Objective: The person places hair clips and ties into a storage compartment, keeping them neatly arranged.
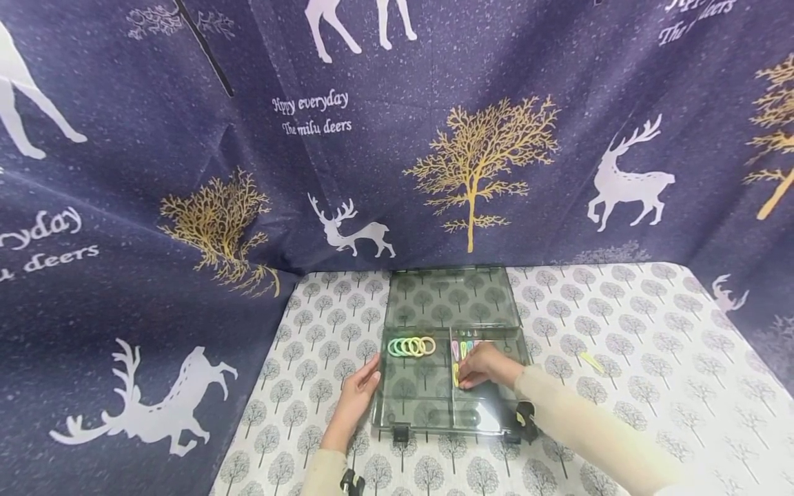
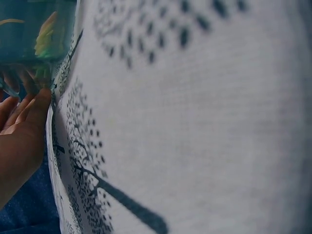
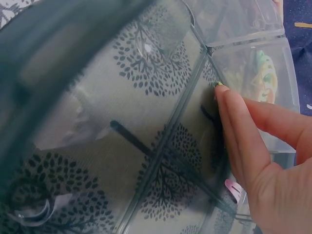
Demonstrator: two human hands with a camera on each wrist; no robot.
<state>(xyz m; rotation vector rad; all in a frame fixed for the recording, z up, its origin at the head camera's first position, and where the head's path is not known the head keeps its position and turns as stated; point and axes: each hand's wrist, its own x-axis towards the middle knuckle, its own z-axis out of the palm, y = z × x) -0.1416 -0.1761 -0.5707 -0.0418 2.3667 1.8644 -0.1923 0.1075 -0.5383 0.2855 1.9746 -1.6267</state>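
Observation:
A clear grey-green divided plastic box [image 1: 412, 413] lies with its lid [image 1: 453, 296] folded back. My left hand [image 1: 358, 394] rests against the box's left wall with its fingers extended; in the left wrist view this hand [image 2: 22, 131] touches the wall too. Inside the right compartment, my right hand [image 1: 486, 365] pinches a yellow hair clip [image 1: 455, 375] beside the middle divider. The right wrist view shows only a small yellow-green bit of this clip [image 3: 219, 84] at the fingertips. Pink, yellow and blue hair clips [image 1: 462, 349] lie in a row just behind the hand, partly covered by it.
Several green, yellow and peach rings [image 1: 411, 346] overlap in the back left compartment. One yellow hair clip [image 1: 592, 362] lies on the tree-print tablecloth [image 1: 577, 324] right of the box. A dark blue deer-print cloth [image 1: 384, 172] hangs behind and at the left.

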